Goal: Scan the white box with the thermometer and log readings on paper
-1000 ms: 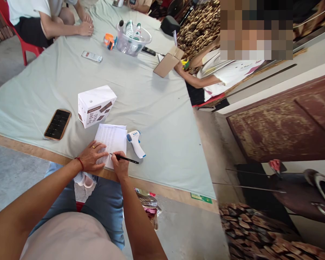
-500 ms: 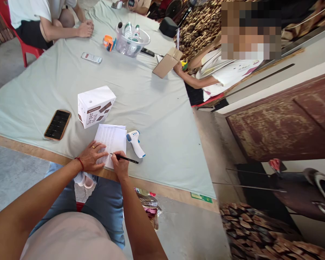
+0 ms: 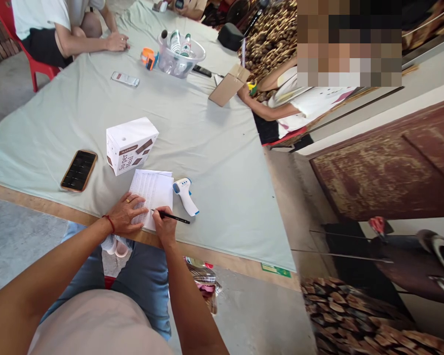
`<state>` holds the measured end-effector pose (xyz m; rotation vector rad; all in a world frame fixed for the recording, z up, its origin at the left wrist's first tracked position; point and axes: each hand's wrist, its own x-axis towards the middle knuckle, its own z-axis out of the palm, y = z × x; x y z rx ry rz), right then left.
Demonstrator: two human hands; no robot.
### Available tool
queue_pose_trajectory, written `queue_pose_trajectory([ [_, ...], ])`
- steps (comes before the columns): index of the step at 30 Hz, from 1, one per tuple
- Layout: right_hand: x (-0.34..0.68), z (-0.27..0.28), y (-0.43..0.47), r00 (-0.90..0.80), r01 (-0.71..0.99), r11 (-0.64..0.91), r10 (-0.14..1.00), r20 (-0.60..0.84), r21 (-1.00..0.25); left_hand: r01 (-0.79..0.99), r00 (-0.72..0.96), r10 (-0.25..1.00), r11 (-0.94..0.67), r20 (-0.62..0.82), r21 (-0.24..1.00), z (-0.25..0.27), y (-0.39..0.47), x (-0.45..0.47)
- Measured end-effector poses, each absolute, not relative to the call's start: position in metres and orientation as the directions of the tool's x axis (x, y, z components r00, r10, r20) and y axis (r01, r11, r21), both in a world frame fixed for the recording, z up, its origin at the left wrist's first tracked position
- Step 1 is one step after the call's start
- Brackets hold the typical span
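Right hand (image 3: pixel 165 228) pinches slim black pencil (image 3: pixel 180 219); left hand (image 3: pixel 127 215) lies splayed on white paper sheet (image 3: pixel 162 191): left side written, right side apparently unfilled.

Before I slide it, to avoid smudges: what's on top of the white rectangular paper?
The left hand lies on the paper; the right hand, partly over it, holds a slim black writing tool. Anything beneath either hand is covered.

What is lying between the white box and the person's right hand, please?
In the head view, the paper lies between the white box and the right hand.
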<state>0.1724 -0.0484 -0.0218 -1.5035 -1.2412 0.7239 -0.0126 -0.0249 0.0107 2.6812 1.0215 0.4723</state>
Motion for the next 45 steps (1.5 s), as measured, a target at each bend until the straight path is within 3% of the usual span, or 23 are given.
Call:
queue_pose_trajectory([
  [33,0.173,-0.024,-0.049,0.313,0.364,0.057,0.933,0.18,-0.93,0.601,0.7,0.678,-0.729,0.224,0.326,0.009,-0.024,-0.013],
  [42,0.175,-0.024,-0.053,0.396,0.45,0.119,0.862,0.317,-0.885,0.602,0.694,0.686,-0.719,0.217,0.348,0.01,-0.025,-0.012],
  [45,0.188,-0.021,-0.05,0.315,0.524,0.155,0.878,0.36,-0.837,0.57,0.68,0.691,-0.708,0.245,0.416,0.008,-0.024,-0.013],
])
